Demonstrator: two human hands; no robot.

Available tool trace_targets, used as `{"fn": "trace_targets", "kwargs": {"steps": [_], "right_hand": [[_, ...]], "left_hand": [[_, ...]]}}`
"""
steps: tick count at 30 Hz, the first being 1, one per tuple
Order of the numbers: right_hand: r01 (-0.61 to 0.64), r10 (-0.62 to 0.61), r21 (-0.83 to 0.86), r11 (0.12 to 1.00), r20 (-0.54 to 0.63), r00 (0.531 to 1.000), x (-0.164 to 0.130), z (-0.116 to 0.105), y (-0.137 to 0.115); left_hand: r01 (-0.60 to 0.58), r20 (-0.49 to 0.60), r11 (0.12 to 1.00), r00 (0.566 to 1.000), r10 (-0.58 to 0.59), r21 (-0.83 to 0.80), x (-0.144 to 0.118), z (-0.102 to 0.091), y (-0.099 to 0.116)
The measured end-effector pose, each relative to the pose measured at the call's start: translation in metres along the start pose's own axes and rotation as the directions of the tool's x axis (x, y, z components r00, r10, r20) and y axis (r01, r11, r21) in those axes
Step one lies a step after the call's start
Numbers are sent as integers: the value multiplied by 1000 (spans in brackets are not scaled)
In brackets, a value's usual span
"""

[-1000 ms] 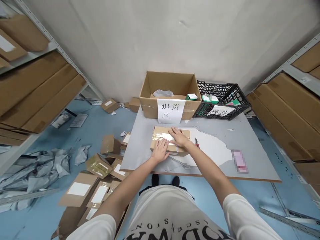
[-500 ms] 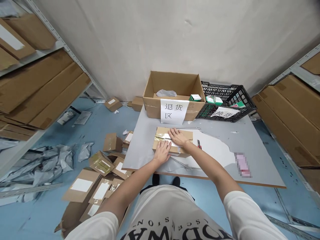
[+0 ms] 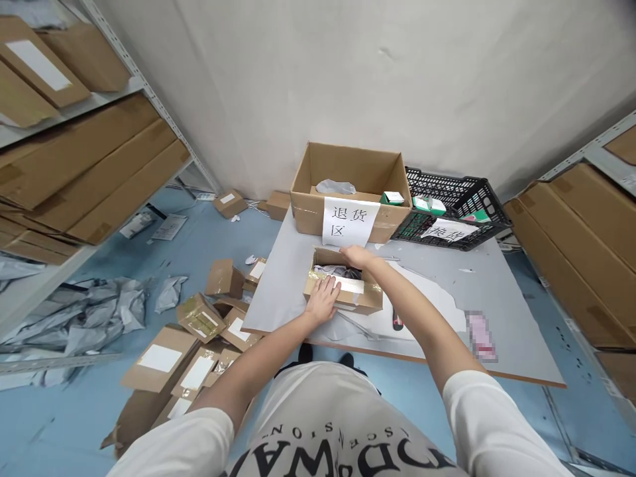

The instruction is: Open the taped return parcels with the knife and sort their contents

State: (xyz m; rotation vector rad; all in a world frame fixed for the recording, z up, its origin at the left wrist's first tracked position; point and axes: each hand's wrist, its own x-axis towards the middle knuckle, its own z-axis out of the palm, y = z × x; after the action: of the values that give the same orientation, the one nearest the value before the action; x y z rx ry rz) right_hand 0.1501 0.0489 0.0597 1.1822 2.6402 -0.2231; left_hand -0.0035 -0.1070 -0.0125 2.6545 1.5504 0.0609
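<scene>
A small cardboard box with a white label and shiny tape stands on the table before me, its top lifted open. Inside it lies something grey and dark, apparently in plastic; its kind I cannot make out. Fingers spread, my left hand rests flat on the near flap. My right hand is at the far flap with its fingers closed on the edge, fingertips partly hidden. A black and red utility knife lies right of the box, near my right forearm.
Behind stand a large cardboard box with a paper sign and a black plastic crate holding green-and-white packs. A pink blurred item lies on the grey table. Opened cartons heap on the floor at left; loaded shelves flank both sides.
The box top has come open and its contents show. My right hand has moved from the top to the far edge; my left hand stays on the near side. The knife appears closer to me.
</scene>
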Motion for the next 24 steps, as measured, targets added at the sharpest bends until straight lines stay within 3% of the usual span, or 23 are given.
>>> {"fn": "trace_targets", "kwargs": {"steps": [3,6,8,11,14,19,24], "right_hand": [[-54,56,69,996,-24,998,-2,-8,31],[-216,227,210,954,-31,973,-16,-5,69],[-377,399,275,884,-27,917,-29,5,89],[-565,625,344,750,-87,776,-41,27,98],[-626,707,376,683,-125,696,-42,49,89],[-650,717,364,667,-74,694,-37,66,75],[-513,588,299,805,-283,758,-44,50,66]], "left_hand": [[2,4,1000,1000,-2,-1,-1,-1,0],[4,15,1000,1000,-4,0,-2,-1,0],[4,16,1000,1000,-4,1,-2,-2,0],[-4,4,1000,1000,4,1,-2,-2,0],[-8,3,1000,1000,8,1,-2,-2,0],[-8,25,1000,1000,8,-13,0,-3,-1],[14,17,994,1000,-12,-107,3,-11,-3]]}}
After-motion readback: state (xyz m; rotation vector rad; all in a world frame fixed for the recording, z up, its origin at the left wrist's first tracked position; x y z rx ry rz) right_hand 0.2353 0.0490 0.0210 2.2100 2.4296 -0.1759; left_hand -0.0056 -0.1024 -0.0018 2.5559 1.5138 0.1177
